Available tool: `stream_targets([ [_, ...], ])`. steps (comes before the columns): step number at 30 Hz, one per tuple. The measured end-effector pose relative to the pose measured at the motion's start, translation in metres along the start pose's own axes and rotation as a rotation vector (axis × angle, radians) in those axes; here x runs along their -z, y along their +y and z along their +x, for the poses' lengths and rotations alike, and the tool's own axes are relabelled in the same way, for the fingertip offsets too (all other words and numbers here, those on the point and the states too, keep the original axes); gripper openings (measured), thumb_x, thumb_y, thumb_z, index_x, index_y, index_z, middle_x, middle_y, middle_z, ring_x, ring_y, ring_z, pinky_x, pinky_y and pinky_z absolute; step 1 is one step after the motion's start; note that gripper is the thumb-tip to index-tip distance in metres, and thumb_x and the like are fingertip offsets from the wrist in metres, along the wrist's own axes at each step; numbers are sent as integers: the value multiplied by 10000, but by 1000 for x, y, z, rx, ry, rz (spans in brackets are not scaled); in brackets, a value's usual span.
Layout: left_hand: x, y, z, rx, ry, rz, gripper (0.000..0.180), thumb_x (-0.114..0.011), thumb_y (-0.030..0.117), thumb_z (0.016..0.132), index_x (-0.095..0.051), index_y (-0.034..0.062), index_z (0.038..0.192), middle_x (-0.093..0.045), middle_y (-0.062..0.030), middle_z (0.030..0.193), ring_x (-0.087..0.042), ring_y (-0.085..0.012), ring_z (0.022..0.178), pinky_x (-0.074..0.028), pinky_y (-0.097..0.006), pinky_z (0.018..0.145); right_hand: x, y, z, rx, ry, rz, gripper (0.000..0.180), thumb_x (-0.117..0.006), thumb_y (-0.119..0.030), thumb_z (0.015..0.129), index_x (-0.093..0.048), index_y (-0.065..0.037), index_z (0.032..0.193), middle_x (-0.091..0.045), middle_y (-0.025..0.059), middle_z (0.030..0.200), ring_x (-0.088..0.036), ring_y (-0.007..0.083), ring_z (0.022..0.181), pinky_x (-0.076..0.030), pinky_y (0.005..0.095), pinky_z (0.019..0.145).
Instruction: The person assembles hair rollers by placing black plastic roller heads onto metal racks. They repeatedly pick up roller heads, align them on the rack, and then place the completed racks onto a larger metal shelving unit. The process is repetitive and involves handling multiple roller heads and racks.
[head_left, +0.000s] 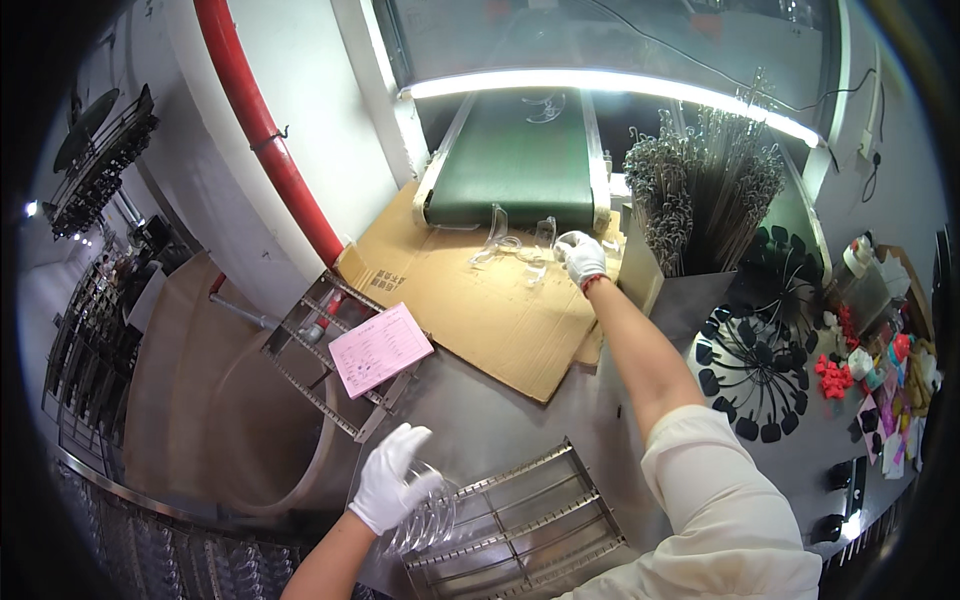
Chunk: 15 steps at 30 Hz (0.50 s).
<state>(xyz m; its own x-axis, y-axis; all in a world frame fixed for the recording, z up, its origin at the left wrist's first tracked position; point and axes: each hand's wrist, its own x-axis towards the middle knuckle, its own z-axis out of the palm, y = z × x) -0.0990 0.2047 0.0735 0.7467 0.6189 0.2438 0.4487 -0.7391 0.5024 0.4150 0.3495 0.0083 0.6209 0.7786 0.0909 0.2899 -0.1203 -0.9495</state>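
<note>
The left hand (pixel 392 480) clasps a stack of clear plastic pieces (pixel 425 518) beside the metal rack (pixel 530 525), which looks unfilled. The right hand (pixel 583 257) pinches another clear piece (pixel 570 240) on the cardboard sheet (pixel 480 300); about 3 more pieces (pixel 510 245) lie there below the green conveyor belt (pixel 518 160).

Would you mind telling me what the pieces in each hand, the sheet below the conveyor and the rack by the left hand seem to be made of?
The pieces in the left hand and at the right hand look like clear glossy plastic: see-through, with bright glints. The sheet looks like matte brown cardboard, with worn edges. The rack appears to be bare metal, grey with a dull shine.
</note>
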Motion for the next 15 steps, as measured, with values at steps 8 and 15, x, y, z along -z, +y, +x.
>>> stream_targets([
  [8,13,72,10,637,62,-1054,497,-719,175,970,-565,-44,1389,-668,-162,1299,-679,-125,993,-544,-242,804,26,-139,-272,277,79,272,219,-598,-192,1030,-650,3,1117,-536,12,761,-493,107,684,-439,272,661],
  [15,26,133,-5,362,-237,-1067,378,-706,17,904,-674,-47,1276,-725,-105,1018,-664,-104,771,-516,-230,642,56,-186,-361,218,-601,788,311,-505,-247,1096,-622,20,1205,-460,-19,747,-376,72,625,-334,242,583],
])
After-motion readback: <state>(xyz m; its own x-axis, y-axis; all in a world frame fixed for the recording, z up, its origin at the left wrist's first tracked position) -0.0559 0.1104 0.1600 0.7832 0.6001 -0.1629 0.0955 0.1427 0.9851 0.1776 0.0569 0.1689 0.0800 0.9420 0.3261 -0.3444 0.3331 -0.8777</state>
